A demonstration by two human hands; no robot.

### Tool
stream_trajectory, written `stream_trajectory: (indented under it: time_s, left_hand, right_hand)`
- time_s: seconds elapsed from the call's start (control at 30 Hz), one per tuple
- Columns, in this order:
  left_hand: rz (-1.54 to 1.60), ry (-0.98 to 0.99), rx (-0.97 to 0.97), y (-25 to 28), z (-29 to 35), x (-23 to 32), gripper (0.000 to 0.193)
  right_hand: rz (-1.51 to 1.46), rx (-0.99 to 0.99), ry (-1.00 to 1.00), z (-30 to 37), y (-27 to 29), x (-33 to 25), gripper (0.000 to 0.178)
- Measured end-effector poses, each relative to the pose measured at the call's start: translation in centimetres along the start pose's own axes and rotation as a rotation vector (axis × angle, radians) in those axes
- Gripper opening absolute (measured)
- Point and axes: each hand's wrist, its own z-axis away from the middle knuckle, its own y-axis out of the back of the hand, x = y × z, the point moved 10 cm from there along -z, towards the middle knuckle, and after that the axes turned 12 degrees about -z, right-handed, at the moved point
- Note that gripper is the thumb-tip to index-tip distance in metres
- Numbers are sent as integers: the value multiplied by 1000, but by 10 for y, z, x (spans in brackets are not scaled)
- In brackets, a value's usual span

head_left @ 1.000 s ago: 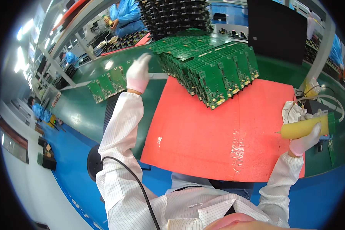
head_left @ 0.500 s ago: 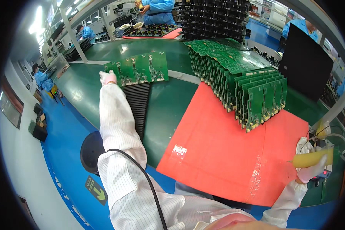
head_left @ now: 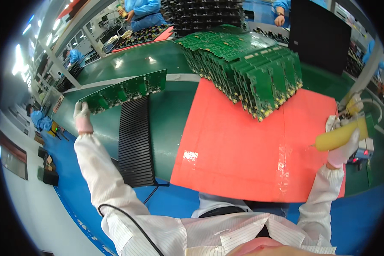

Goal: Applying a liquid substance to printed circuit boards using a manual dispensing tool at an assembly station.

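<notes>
My gloved left hand (head_left: 83, 117) pinches the left end of a long green circuit board (head_left: 123, 90). The board stands on edge at a slant, its right part at the far end of a black ribbed rack (head_left: 134, 143); whether it sits in a slot I cannot tell. At the right, my gloved right hand (head_left: 344, 151) is wrapped round a yellow dispensing syringe (head_left: 338, 135) with a thin tip pointing left. Between my hands, a close row of upright green circuit boards (head_left: 271, 74) stands at the far end of a red mat (head_left: 234, 145).
Flat green boards (head_left: 219, 45) lie behind the row, before a tall stack of black trays (head_left: 200, 15). A black panel (head_left: 320, 36) rises at back right. A small box with red lights (head_left: 362, 150) sits beside my right hand. Co-workers in blue (head_left: 145, 13) are beyond the table.
The view has shifted. My left hand has moved left and nearer with the board, which now slants more and leaves more of the rack showing. My right hand keeps its hold on the syringe.
</notes>
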Motion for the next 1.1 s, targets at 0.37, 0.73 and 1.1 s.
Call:
stream_trajectory:
  time_s: [0.37,0.73,1.1]
  left_hand:
    - [57,112,-268,-73,170,219,27]
    - [584,285,-626,-315,364,275,23]
    - [606,364,-1056,-339,393,272,32]
  right_hand:
    - [-133,-97,-23,23,-39,-74,36]
    - [-294,-343,-121,45,-80,-59,64]
    - [-418,-694,-390,103,-109,41,64]
